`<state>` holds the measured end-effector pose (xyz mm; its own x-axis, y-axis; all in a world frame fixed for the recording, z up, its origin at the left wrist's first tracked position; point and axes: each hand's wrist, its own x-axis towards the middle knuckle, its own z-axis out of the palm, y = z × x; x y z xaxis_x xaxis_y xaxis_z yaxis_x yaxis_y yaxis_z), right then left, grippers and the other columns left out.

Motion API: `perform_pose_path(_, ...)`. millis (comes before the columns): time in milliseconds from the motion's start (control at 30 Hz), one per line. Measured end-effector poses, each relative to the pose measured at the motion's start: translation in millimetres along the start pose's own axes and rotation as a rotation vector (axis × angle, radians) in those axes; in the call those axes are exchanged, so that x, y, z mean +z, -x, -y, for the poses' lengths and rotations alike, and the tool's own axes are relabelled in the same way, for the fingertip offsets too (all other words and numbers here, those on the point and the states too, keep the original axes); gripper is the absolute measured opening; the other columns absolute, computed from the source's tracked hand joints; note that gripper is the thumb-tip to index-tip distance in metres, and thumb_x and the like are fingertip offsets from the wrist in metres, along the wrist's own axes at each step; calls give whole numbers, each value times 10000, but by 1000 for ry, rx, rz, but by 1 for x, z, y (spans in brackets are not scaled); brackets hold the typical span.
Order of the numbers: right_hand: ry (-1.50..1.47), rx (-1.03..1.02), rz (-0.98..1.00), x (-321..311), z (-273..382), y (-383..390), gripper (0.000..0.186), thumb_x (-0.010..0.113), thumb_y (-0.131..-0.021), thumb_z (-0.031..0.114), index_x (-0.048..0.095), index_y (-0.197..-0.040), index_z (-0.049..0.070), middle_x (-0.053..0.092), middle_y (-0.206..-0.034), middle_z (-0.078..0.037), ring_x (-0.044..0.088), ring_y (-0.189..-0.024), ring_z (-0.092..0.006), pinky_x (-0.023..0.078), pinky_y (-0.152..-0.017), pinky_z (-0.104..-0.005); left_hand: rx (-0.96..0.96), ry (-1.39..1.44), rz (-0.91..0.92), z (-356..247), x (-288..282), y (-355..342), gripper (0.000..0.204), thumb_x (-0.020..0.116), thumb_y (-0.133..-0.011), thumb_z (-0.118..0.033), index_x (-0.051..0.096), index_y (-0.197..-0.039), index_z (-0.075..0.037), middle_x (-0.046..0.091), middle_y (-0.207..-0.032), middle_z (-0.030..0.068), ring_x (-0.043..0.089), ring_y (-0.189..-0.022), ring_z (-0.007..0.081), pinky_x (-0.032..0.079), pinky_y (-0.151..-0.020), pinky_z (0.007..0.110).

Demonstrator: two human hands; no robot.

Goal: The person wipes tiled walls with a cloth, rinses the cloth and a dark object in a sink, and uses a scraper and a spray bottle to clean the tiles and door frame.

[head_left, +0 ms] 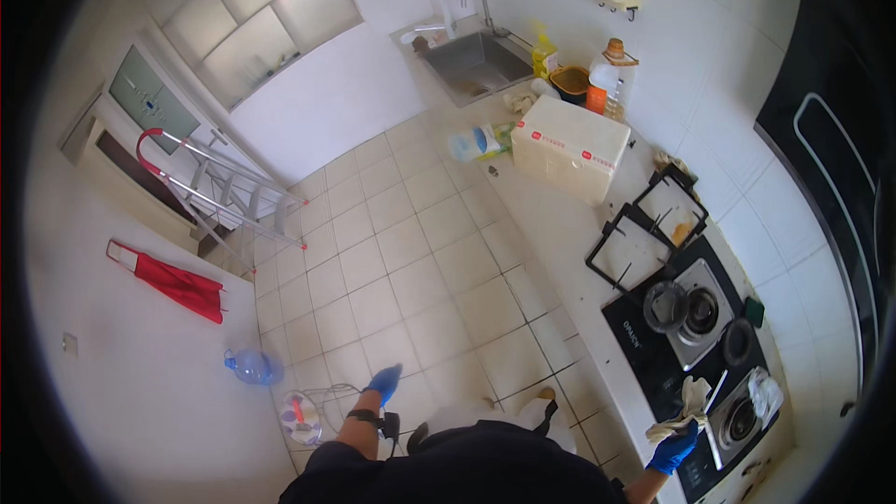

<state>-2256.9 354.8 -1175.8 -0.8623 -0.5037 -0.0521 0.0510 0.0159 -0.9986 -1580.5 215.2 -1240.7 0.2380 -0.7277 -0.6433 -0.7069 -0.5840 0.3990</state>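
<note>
My right hand (674, 451), in a blue glove, is closed on a crumpled beige cloth (689, 409) above the near end of the black gas stove (644, 345). Under and beside the cloth lies a silver burner tray around the near burner (740, 420). A crumpled clear plastic bag (765, 394) rests by that burner. The other burner (702, 310) is uncovered, with round dark parts, a burner cap (665, 306) and a disc (738, 342), beside it. My left hand (384, 383), also gloved in blue, hangs over the floor with fingers extended and nothing visible in it.
Black pan supports (627, 247) lean on the counter beyond the stove. Farther along stand a white box (569, 149), bottles and a steel sink (478, 65). A stepladder (224, 187), a blue water jug (252, 367) and a coiled cable (331, 394) are on the left.
</note>
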Motion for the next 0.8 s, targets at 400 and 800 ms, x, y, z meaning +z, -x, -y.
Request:
perform_pose_path(400, -220, 100, 250, 187, 25, -89, 377, 457, -872, 318, 479, -1139, 52, 492, -1042, -29, 464, -966, -148, 363, -880, -286, -171, -294, -6, 169, 38, -12, 332, 396, -918, -286, 610, -1071, -82, 632, -1035, 125, 579, -985, 270, 451, -850, 389)
perform_pose_path(800, -392, 125, 427, 496, 47, -14, 416, 543, -834, 299, 473, -1184, 84, 528, -1088, -54, 520, -973, -178, 420, -851, -306, -192, -182, 51, 225, -91, -151, 330, 410, -823, -263, 649, -916, -55, 625, -995, 193, 602, -918, 353, 472, -778, 456)
